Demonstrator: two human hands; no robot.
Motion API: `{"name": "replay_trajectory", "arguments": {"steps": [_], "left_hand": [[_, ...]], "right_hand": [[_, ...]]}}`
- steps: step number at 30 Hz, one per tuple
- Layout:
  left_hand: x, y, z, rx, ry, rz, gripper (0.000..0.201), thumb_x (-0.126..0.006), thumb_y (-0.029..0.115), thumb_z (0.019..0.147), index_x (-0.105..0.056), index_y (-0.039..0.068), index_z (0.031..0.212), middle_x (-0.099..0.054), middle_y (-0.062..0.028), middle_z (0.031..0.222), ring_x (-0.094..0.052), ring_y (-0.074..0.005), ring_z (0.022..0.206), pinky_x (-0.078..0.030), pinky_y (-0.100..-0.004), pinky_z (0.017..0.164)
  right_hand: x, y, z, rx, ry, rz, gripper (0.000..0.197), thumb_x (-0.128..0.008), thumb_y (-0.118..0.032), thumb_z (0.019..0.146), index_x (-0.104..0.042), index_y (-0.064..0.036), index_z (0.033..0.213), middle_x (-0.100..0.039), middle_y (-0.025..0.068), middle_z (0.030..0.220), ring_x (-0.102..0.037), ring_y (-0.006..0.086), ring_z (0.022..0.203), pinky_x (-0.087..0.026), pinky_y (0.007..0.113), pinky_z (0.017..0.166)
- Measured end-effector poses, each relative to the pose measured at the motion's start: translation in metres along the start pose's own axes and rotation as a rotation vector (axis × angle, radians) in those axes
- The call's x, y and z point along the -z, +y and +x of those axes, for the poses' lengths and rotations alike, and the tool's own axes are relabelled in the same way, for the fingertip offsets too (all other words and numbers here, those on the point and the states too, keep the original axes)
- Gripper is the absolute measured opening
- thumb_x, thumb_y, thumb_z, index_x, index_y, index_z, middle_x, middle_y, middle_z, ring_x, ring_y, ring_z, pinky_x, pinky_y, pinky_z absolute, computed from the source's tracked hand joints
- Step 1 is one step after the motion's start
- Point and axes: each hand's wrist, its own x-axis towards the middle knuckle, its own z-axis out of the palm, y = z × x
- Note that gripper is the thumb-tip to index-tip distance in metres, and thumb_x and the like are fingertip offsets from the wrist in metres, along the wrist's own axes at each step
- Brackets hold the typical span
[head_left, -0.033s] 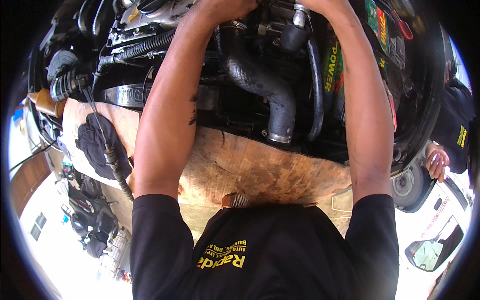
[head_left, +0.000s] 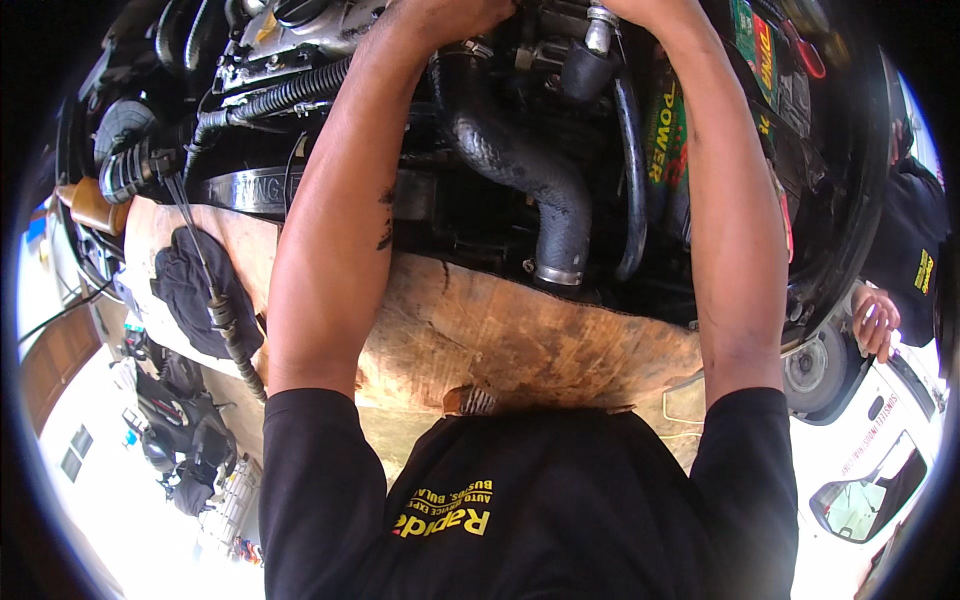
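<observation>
Both my arms reach forward over an open engine bay, and the top edge of the picture cuts off both hands. Only the back part of my left hand (head_left: pixel 465 12) shows, above the upper end of a thick black radiator hose (head_left: pixel 540 175) with a metal clamp. Beside a metal fitting (head_left: pixel 600 32) with a black rubber end is my right hand (head_left: pixel 645 10). Its fingers are out of the picture, so I cannot see what either hand holds. A thin black hose (head_left: pixel 632 170) runs down from near that fitting.
Worn brown cardboard (head_left: pixel 520 330) covers the front edge of the bay. A black cloth (head_left: pixel 190 290) and a cable (head_left: pixel 235 345) lie at its left. A green-labelled battery (head_left: pixel 665 140) sits by my right forearm. Another person's hand (head_left: pixel 875 322) is at far right, near a white vehicle (head_left: pixel 860 450).
</observation>
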Motion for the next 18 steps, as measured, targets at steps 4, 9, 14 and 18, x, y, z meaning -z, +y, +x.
{"name": "replay_trajectory", "arguments": {"steps": [4,9,14,18], "left_hand": [[0.011,-0.011,-0.017,0.042,-0.015,-0.011,0.025,-0.076,0.020,0.094,-0.080,0.016,0.118,-0.068,-0.0064,0.134,-0.051,-0.0314,0.135,-0.032,-0.0610,0.112],[0.006,0.001,0.001,0.002,-0.004,-0.031,0.025,-0.076,0.020,0.094,-0.081,0.017,0.118,-0.068,-0.0061,0.135,-0.051,-0.0312,0.135,-0.033,-0.0619,0.112],[0.005,-0.016,-0.013,-0.051,0.041,-0.012,0.024,-0.075,0.021,0.094,-0.081,0.018,0.118,-0.068,-0.0064,0.134,-0.052,-0.0315,0.133,-0.033,-0.0612,0.112],[0.007,-0.005,-0.007,-0.041,0.006,0.040,0.024,-0.073,0.020,0.094,-0.081,0.019,0.117,-0.068,-0.0057,0.134,-0.053,-0.0320,0.132,-0.034,-0.0627,0.111]], "right_hand": [[-0.013,-0.005,0.010,-0.011,-0.107,0.002,0.021,-0.076,-0.011,0.095,-0.064,0.0050,0.101,-0.070,0.0280,0.099,-0.071,0.0464,0.100,-0.052,0.052,0.084],[0.000,0.006,0.009,-0.010,-0.036,-0.020,0.022,-0.077,-0.013,0.094,-0.065,0.0047,0.100,-0.070,0.0273,0.098,-0.069,0.0477,0.101,-0.051,0.053,0.085],[-0.016,0.003,0.012,0.079,-0.076,-0.100,0.022,-0.077,-0.012,0.093,-0.065,0.0046,0.099,-0.070,0.0277,0.097,-0.069,0.0474,0.100,-0.052,0.053,0.084],[-0.003,-0.002,0.009,-0.028,-0.142,-0.063,0.020,-0.076,-0.011,0.093,-0.064,0.0046,0.098,-0.070,0.0274,0.097,-0.070,0.0470,0.098,-0.052,0.052,0.083]]}}
